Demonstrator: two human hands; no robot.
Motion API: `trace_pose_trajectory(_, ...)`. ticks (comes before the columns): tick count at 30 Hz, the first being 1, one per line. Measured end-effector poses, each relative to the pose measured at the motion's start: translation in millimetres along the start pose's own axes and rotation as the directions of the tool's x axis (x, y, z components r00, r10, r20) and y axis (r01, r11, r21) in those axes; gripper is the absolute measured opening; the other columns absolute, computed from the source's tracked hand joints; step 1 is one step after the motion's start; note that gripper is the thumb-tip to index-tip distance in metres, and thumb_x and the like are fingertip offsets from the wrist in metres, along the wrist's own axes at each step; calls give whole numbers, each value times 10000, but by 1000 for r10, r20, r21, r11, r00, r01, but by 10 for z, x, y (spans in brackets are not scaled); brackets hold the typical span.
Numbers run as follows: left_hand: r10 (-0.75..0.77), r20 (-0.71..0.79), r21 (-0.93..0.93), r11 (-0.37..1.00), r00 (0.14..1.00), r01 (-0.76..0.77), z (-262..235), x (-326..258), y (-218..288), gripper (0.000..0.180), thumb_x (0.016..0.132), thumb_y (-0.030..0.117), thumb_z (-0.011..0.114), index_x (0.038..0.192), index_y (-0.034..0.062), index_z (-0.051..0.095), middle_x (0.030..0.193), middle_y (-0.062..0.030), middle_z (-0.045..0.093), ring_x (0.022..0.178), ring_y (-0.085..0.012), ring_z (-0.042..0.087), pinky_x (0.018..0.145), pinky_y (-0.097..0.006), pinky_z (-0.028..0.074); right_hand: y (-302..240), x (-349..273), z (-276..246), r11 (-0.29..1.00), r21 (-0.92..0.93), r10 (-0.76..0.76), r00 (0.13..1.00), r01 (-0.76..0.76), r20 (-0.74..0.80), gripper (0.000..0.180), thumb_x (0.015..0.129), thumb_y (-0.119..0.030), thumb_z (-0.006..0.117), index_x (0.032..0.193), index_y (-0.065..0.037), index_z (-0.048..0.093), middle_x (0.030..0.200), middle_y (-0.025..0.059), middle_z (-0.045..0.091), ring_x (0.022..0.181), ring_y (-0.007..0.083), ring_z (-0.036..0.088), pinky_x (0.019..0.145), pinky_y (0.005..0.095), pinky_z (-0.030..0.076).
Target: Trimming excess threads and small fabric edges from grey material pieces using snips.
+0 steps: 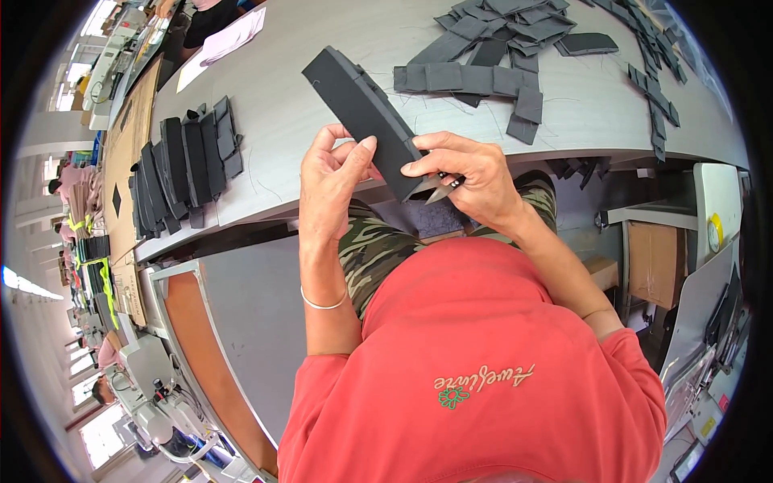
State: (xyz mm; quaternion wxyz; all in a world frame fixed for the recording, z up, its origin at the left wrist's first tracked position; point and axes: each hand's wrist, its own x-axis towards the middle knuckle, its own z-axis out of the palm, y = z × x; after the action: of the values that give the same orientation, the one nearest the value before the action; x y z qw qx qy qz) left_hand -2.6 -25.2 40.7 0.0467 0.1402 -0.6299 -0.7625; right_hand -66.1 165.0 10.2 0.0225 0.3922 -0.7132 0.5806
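Note:
A long, stiff strip of dark fabric (358,105), with folded layers along one side, is held tilted over the table's near edge. My left hand (328,179) pinches its left side between thumb and fingers. At the lower right end, my right hand (481,175) grips the strip with thumb and forefinger. That same hand also keeps a small pair of thread snips (439,191) in its palm, the pointed blades sticking out below the strip. Fingers hide the rest of the snips.
On the pale table (298,36), a row of similar dark strips (189,165) lies to the left. A heap of dark folded pieces (491,48) sits at the far right, with more pieces (656,97) beyond. Pink and white sheets (229,40) lie far left. A cardboard box (654,262) stands below right.

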Motion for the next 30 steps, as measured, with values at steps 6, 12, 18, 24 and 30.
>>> trace_pose_trajectory(6,-79,-5,-31,996,997,79,5,-37,19,201,930,115,585,1082,17,496,884,-116,667,753,-157,642,704,-312,557,-11,-29,44,1000,-20,-5,1000,6,17,257,698,23,705,892,-143,732,998,97,692,741,212,684,593,267,537)
trace_pose_trajectory(12,-45,28,-303,952,999,51,20,42,-267,200,949,97,519,1122,14,462,1067,-232,633,906,-257,674,756,-376,590,-6,-22,20,999,-13,38,992,-37,121,259,704,13,699,913,-138,726,1034,60,645,762,207,686,609,264,542)
trace_pose_trajectory(18,-2,-56,-284,959,998,-14,18,25,-267,200,949,90,513,1124,8,465,1047,-227,637,884,-237,678,722,-365,599,-2,113,-181,975,-213,49,996,-64,-72,245,747,-161,734,990,-170,707,945,20,584,783,211,595,669,333,469)
trace_pose_trajectory(24,-29,-58,-305,952,998,10,53,22,-283,234,941,73,531,1160,15,472,955,-125,659,799,-176,661,727,-374,581,114,99,-128,871,-472,-160,987,138,-6,218,759,-179,715,976,-209,716,752,-39,588,648,190,503,598,319,381)
trace_pose_trajectory(30,-39,-16,-317,948,999,32,66,25,-317,246,938,70,534,1169,9,475,954,-125,659,782,-174,661,716,-367,580,94,95,-83,882,-456,-166,984,119,-65,217,750,-119,714,959,-178,713,741,-14,607,635,189,494,602,308,372)
